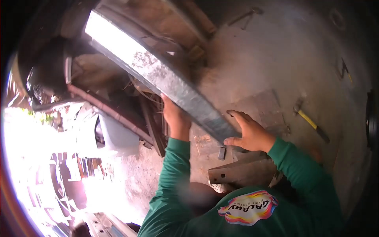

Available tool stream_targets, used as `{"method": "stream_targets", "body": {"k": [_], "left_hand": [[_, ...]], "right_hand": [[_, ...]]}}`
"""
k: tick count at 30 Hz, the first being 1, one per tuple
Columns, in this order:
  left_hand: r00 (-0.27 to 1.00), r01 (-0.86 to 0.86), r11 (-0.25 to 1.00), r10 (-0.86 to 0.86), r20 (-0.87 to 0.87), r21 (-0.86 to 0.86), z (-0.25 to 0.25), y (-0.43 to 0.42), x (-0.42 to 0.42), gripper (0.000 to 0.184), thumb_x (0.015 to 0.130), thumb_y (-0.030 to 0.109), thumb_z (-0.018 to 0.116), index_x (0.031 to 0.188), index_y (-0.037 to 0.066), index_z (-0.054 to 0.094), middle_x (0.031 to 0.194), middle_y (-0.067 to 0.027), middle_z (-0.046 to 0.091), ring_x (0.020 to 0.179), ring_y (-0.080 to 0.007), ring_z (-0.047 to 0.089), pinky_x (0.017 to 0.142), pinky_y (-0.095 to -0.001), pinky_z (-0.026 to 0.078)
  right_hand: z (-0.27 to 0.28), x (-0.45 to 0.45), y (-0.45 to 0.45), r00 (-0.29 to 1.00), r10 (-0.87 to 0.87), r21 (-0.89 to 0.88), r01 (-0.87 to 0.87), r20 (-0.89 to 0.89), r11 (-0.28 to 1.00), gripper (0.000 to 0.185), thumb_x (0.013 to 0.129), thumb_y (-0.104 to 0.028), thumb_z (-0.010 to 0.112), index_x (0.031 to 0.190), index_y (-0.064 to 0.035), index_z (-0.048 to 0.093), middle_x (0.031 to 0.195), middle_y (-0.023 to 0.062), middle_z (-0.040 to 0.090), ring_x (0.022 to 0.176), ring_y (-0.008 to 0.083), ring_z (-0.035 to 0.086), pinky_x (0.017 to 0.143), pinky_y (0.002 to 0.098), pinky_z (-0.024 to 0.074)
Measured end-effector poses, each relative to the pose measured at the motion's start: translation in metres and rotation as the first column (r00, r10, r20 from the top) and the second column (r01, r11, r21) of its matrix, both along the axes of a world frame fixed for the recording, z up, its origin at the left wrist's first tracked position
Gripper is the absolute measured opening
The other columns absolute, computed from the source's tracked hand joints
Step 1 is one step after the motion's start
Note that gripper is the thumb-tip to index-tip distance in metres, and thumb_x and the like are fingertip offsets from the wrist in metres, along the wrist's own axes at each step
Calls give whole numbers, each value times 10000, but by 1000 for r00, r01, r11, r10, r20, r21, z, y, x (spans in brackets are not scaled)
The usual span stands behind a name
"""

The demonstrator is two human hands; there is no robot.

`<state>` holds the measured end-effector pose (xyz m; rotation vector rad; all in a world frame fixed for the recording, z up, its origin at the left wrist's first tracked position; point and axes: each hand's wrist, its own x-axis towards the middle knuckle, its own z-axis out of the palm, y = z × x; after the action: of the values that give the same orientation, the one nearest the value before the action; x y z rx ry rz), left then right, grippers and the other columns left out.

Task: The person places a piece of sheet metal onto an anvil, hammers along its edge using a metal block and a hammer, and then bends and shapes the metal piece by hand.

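A long grey metal channel beam (177, 87) slants from the upper left down to the middle, its far end washed out by glare. My left hand (176, 118) grips its lower side partway along, with the fingers partly hidden behind the metal. At the near end, my right hand (252, 132) cups the beam between thumb and spread index finger. The thumb lies against the end corner. Below that end sits a small dark metal block (222, 153). A piece of perforated metal channel (242, 172) lies close to my body.
A hammer with a yellow and black handle (310, 120) lies on the concrete floor at right. Pliers (346, 71) are farther back. Rusty metal bars (110, 112) and a pale grey panel (116, 134) stand at left, beside bright glare. Another tool (246, 17) lies at the top.
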<state>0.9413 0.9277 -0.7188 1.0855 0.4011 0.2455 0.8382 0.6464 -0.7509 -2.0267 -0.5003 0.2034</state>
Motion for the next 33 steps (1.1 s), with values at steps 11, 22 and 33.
{"method": "stream_targets", "body": {"k": [11, 22, 33], "left_hand": [[852, 515, 783, -424, 307, -349, -70, 26, -77, 523, 1063, 442, 642, 1464, 106, 660, 1561, -111, 644, 1475, -341, 567, 1326, -652, 295], [899, 438, 765, -386, 209, -471, -97, 34, -80, 295, 1043, 254, 659, 1269, 93, 760, 1417, -168, 716, 1473, -411, 566, 1343, -602, 340], [877, 414, 728, -479, 26, -546, -110, 6, -90, 267, 1001, 170, 675, 1207, 16, 746, 1388, -220, 712, 1454, -455, 569, 1306, -604, 398]], "right_hand": [[49, 64, -37, 902, -192, -90, 244, 386, 966, 339, 819, -215, 916, 1012, -64, 682, 966, 127, 715, 1017, 370, 693, 936, 475, 512], [46, 88, -41, 929, -175, -154, 235, 327, 960, 426, 816, -397, 945, 1022, -71, 762, 840, 144, 738, 788, 354, 713, 735, 463, 545], [21, 76, -59, 910, -276, -298, 368, 309, 881, 691, 725, -730, 914, 852, -62, 788, 712, 103, 710, 706, 311, 716, 689, 454, 554]]}}
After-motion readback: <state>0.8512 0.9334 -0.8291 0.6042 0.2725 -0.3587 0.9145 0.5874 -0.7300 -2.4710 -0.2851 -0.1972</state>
